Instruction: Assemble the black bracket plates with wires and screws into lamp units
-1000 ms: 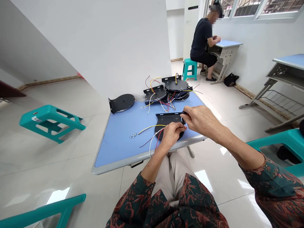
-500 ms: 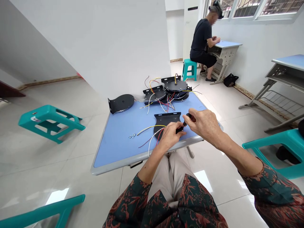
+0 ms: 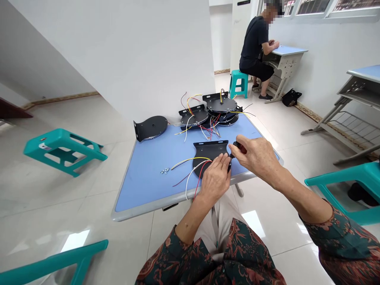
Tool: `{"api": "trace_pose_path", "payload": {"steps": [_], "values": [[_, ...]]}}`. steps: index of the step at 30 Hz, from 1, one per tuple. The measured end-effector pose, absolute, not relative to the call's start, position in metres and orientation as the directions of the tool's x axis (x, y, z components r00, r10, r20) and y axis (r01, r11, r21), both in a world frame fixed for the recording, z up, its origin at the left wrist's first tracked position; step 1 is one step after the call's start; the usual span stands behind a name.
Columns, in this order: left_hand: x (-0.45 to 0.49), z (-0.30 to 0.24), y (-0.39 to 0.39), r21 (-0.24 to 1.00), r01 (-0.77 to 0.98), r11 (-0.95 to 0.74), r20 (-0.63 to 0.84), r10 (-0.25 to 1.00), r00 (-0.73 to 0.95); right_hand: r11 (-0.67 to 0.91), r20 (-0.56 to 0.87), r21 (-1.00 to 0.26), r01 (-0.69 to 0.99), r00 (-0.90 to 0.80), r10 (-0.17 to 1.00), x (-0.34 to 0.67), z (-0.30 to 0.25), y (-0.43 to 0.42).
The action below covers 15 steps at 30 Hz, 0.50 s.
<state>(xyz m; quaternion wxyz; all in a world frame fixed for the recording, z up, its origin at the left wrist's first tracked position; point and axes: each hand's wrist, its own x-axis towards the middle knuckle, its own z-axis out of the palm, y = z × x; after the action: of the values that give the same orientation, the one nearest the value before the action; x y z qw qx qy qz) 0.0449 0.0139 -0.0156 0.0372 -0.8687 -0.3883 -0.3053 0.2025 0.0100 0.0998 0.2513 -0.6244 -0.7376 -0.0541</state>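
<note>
A black round plate with a bent, slotted bracket edge point(image 3: 208, 148) lies near the front of the blue table. Yellow, white, red and dark wires point(image 3: 190, 160) come out of it to the left. My left hand point(image 3: 216, 174) rests over the plate's right part, fingers stretched out and close together. Just beyond those fingertips, my right hand point(image 3: 257, 154) is closed around a dark-handled screwdriver point(image 3: 237, 145). Its tip is hidden near the plate's right rim. A small cluster of silver screws point(image 3: 164, 171) sits to the left of the wires.
Several wired black plates point(image 3: 221, 105) are piled at the table's back. Another black plate point(image 3: 152, 127) lies at the back left. Green stools point(image 3: 63, 150) stand around the table point(image 3: 142, 178). A person point(image 3: 255, 43) sits at a desk point(image 3: 286, 50) beyond.
My left hand has gone from bent fingers at the plate's right rim to lying flatter across the plate. The right hand keeps its grip on the screwdriver, almost in place.
</note>
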Motion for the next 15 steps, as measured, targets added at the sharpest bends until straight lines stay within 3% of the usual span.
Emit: {"api": "trace_pose_path", "payload": {"steps": [9,15], "values": [[0.045,-0.013,0.013,0.165,0.719,-0.675,0.555,0.666,0.499,0.410,0.559,-0.410,0.815,-0.130,0.819,0.214,0.086,0.001],[0.041,-0.011,0.013,0.217,0.717,-0.663,0.530,0.697,0.483,0.394,0.511,-0.553,0.734,-0.075,0.856,0.219,0.079,0.006]]}}
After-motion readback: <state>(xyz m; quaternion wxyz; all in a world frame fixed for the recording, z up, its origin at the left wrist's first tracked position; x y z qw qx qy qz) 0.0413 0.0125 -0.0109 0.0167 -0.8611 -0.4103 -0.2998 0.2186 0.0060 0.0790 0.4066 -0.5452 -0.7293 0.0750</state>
